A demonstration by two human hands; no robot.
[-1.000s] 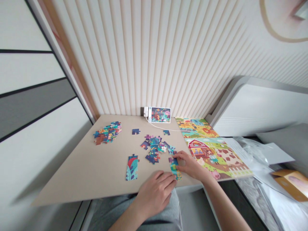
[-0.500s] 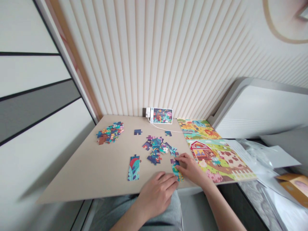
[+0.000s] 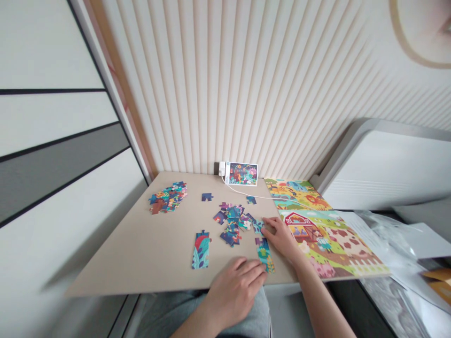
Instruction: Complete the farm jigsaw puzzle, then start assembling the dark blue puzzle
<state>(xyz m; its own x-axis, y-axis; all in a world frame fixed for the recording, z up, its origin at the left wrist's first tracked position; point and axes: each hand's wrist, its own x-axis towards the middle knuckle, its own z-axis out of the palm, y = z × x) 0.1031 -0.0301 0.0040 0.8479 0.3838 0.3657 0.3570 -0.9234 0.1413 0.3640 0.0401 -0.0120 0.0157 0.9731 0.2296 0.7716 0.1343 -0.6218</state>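
Teal puzzle strip [image 3: 264, 255] at my left hand [image 3: 234, 293], open and touching it; right hand [image 3: 280, 239], also open, just beside one piece [image 3: 258, 227].

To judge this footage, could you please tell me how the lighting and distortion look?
In the head view, the light is soft and even, with a diffuse shadow beside the board; wide-angle distortion fans the slatted wall; the plastic sheet shows faint glare.

Matt cardboard jigsaw pieces [image 3: 230, 233] lie on a smooth beige board [image 3: 134, 263] near glossy plastic film [image 3: 380, 225].
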